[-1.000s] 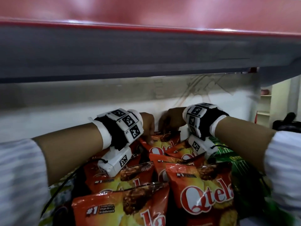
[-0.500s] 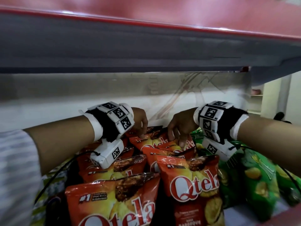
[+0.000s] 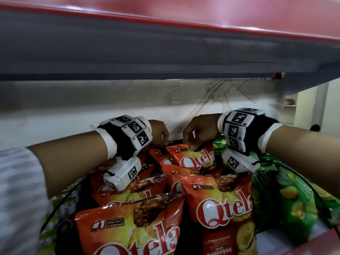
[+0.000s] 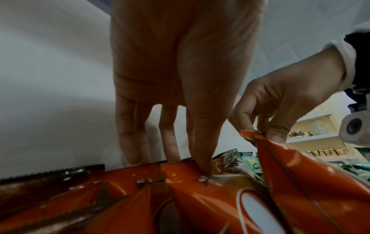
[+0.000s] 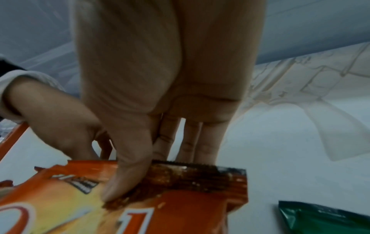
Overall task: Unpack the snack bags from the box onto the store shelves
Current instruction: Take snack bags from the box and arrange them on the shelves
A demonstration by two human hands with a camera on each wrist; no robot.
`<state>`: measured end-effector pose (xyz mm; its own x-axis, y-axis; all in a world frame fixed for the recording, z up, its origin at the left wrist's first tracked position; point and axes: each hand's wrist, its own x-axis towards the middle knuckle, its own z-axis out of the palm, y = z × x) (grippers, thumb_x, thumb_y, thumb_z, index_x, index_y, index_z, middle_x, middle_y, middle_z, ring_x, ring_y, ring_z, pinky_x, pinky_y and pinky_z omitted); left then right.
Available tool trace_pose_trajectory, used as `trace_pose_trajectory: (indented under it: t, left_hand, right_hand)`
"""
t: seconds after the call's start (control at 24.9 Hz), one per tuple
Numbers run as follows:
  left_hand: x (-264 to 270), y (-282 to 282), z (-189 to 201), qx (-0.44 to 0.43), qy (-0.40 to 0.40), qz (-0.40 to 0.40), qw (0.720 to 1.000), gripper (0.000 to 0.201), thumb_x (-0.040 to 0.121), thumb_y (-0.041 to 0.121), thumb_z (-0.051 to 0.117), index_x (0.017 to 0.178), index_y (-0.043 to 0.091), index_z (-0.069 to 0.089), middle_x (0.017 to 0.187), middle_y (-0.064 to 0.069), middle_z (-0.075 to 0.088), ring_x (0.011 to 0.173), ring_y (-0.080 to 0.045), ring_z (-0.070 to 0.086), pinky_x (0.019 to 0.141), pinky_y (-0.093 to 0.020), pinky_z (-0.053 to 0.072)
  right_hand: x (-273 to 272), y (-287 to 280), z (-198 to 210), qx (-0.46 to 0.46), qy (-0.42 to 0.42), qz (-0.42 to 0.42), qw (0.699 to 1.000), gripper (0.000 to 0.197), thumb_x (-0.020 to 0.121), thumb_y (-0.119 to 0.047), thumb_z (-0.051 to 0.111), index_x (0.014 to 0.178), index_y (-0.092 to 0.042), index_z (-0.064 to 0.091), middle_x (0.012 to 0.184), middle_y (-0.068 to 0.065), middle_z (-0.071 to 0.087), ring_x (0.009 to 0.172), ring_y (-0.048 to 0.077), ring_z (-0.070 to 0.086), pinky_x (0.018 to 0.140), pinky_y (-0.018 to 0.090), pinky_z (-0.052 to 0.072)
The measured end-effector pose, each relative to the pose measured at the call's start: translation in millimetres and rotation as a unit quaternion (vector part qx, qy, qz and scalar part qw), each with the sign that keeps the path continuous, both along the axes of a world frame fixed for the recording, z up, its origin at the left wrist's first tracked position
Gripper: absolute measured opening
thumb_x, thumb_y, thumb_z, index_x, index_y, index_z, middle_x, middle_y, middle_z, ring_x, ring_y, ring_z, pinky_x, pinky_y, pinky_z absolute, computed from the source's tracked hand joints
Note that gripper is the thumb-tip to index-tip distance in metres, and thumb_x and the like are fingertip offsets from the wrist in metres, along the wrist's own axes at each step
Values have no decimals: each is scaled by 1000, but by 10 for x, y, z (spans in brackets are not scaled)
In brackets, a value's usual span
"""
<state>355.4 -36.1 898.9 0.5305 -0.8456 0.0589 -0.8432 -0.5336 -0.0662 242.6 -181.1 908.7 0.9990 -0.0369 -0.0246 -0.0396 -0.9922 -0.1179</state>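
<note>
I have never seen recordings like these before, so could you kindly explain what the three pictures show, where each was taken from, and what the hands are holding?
No machine here: a person stocks a store shelf with bare hands, wearing cameras. The big picture comes from a head camera looking down at both forearms, which wear black-and-white marker bands. The other two come from cameras strapped under each wrist, looking along the palm to the fingers.

On the shelf stand rows of orange Qtela snack bags, with green snack bags to their right.

The right hand pinches the top edge of the rearmost orange bag, thumb in front, fingers behind. The left hand pinches the top seal of the neighbouring orange bag the same way.
</note>
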Motion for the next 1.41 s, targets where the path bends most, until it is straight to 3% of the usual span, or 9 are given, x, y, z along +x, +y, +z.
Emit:
trace_pose_trajectory:
  t: [0.24, 0.44, 0.52, 0.72, 0.93, 1.01, 1.13, 1.21, 1.41]
  left_hand:
    - [-7, 1, -29, -6, 7, 4, 1000, 13, 82, 21, 70, 94, 17, 72, 104, -1, 70, 86, -10, 56, 58, -14, 39]
    - [-106, 118, 159, -48, 37, 4, 998, 13, 78, 26, 74, 90, 21, 73, 85, 12, 68, 89, -11, 62, 85, -28, 49]
    - [-161, 158, 224, -54, 56, -26, 997, 15, 78, 33, 73, 91, 25, 73, 90, 10, 71, 93, -13, 64, 90, -31, 50]
    - [-350, 68, -2, 80, 97, -46, 991, 33, 77, 49, 72, 100, 26, 70, 84, 17, 65, 77, 1, 58, 67, -17, 44]
    - [-362, -27, -76, 103, 71, -27, 992, 17, 77, 29, 76, 91, 26, 65, 75, 14, 60, 67, -1, 53, 56, -18, 42]
    - [-374, -28, -62, 93, 68, -34, 993, 13, 78, 20, 74, 83, 25, 63, 73, 12, 60, 65, -4, 53, 54, -19, 41]
    - [-405, -20, -3, 52, 90, -55, 993, 19, 77, 17, 76, 72, 25, 59, 67, 9, 61, 63, -8, 54, 57, -20, 43]
    - [-429, -14, 44, 34, 122, -55, 991, 20, 76, 11, 77, 78, 22, 60, 67, 7, 62, 62, -9, 55, 58, -19, 44]
    - [-432, -19, 69, 49, 116, -52, 991, 29, 77, 7, 75, 98, 18, 58, 70, 7, 62, 62, -8, 55, 56, -18, 45]
  right_hand:
    - [73, 201, -275, 32, 42, 11, 999, 20, 73, -26, 80, 90, -27, 71, 65, -24, 59, 68, -7, 52, 64, 12, 39]
    - [-171, 207, 73, 117, 40, 21, 992, 16, 80, -17, 74, 94, -21, 68, 83, -3, 70, 72, 4, 62, 67, 18, 50]
    - [-289, 183, 169, 114, 63, 14, 991, 9, 80, -22, 74, 89, -21, 70, 88, 2, 73, 73, 6, 67, 68, 20, 52]
    - [-387, 236, -179, 62, 223, -29, 973, 13, 83, -26, 71, 95, -21, 70, 93, 3, 66, 83, 12, 60, 70, 22, 51]
    - [-463, 221, -229, 137, 224, 8, 965, 27, 78, -13, 75, 103, -20, 67, 85, -7, 69, 81, 10, 61, 75, 28, 51]
    - [-473, 216, -177, 116, 200, 22, 973, 36, 73, -12, 80, 106, -20, 67, 88, -7, 71, 80, 5, 64, 78, 22, 53]
    - [-459, 180, -112, 70, 172, 21, 982, 43, 69, -8, 82, 101, -29, 61, 87, -9, 67, 66, -4, 62, 57, 10, 49]
    - [-454, 166, -150, 74, 174, 20, 982, 44, 72, -1, 78, 103, -26, 57, 84, -7, 63, 63, -2, 59, 51, 10, 47]
    - [-412, 173, -297, 87, 149, 36, 984, 39, 77, 3, 71, 106, -18, 54, 79, -6, 60, 60, -1, 56, 55, 15, 47]
